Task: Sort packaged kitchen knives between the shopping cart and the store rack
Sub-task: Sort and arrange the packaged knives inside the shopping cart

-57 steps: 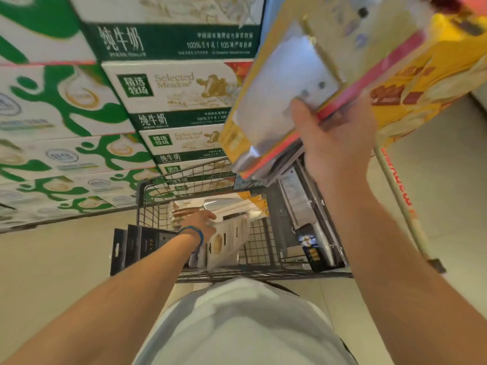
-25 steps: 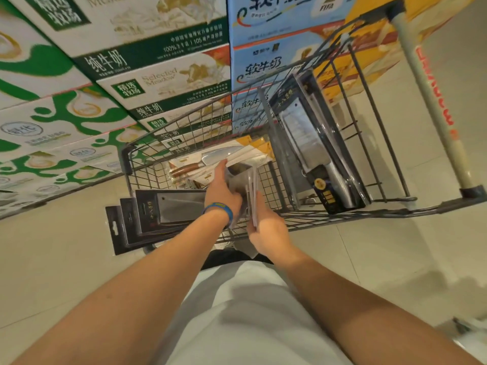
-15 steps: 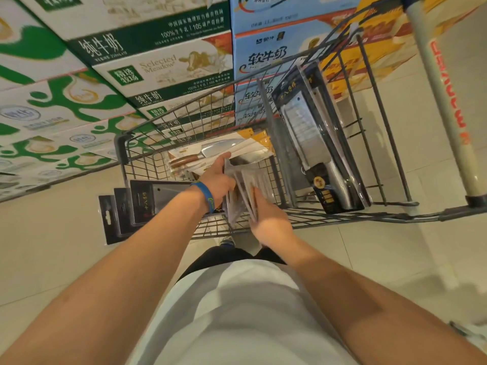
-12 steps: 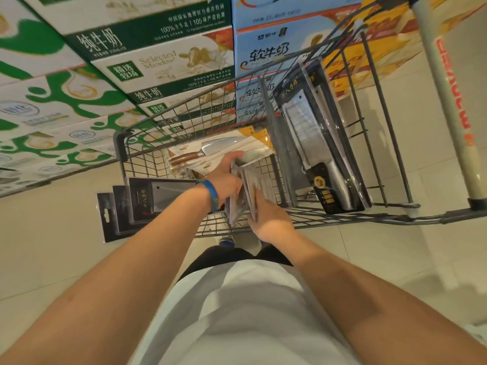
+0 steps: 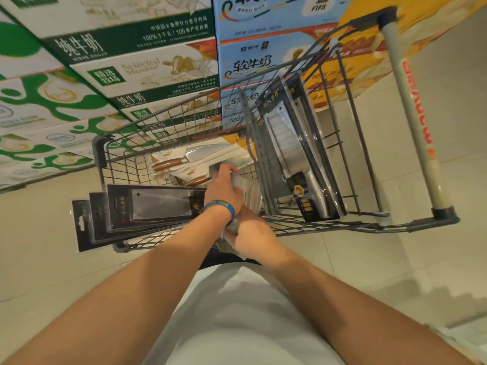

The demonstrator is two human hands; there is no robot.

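Left fingers (image 5: 227,168): bent over the far edge of the pale knife packs (image 5: 249,189); tips partly blurred.
Left hand (image 5: 224,189): grasps the pale knife packs from above, inside the shopping cart (image 5: 158,121).
Wristband (image 5: 221,206): blue, on the left wrist, which crosses over the right hand.
Right fingers: hidden under the left wrist; grasp state cannot be determined.
Right hand (image 5: 250,231): only its back shows, at the near cart rim, reaching toward the underside of the same packs.
Pale knife packs: a thin stack standing on edge in the main basket, against the wire divider; print is unreadable and the lower part is covered by both hands.
Wooden-handled knife pack (image 5: 189,159): lies flat beyond the left fingers, blade pointing right; more packs sit beneath it, count unclear.
Black cleaver packs (image 5: 155,205): three or so overlapped, left of the left hand, hang-tab ends jutting past the cart's side.
Upright cleaver packs (image 5: 297,146): lean in the compartment right of the divider, handles down.
Cart handle (image 5: 412,127): at the right; red lettering blurred.
Milk cartons (image 5: 147,75): stacked beyond the cart, cut off by the top frame edge.
Shirt (image 5: 237,312): white, fills the lower centre and hides the floor below.
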